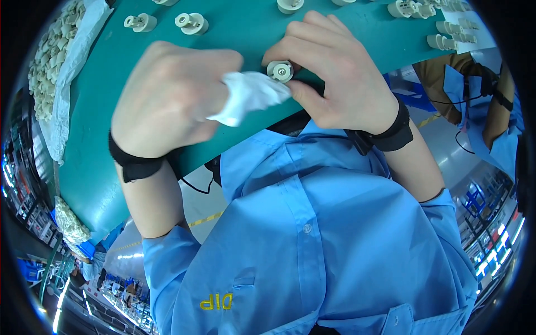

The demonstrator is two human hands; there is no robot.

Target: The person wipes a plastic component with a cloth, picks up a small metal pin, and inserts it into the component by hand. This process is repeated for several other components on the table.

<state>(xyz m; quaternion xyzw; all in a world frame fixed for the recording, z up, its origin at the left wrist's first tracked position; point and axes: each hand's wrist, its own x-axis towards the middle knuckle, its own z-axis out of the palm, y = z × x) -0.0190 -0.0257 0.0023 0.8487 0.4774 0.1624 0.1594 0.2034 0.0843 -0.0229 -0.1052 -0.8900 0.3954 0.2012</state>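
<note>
My right hand (352, 78) grips a small off-white round plastic part (280, 71) between thumb and fingers, its ringed end with a metal-looking centre facing up. Closed and blurred by motion, my left hand (173, 95) pinches a white cloth or wipe (248, 97). One corner of the cloth reaches the lower side of the part, near my right thumb; whether it presses on it I cannot tell. The left fingertips are hidden behind the hand and cloth. Both wrists wear black bands.
The green tabletop (89, 184) carries similar loose parts (191, 23) along its far side. More stand in rows (441, 42) at the far right. A white-lined container (70, 72) heaped with small pieces lies at the left. Another person's arm (497, 117) shows at right.
</note>
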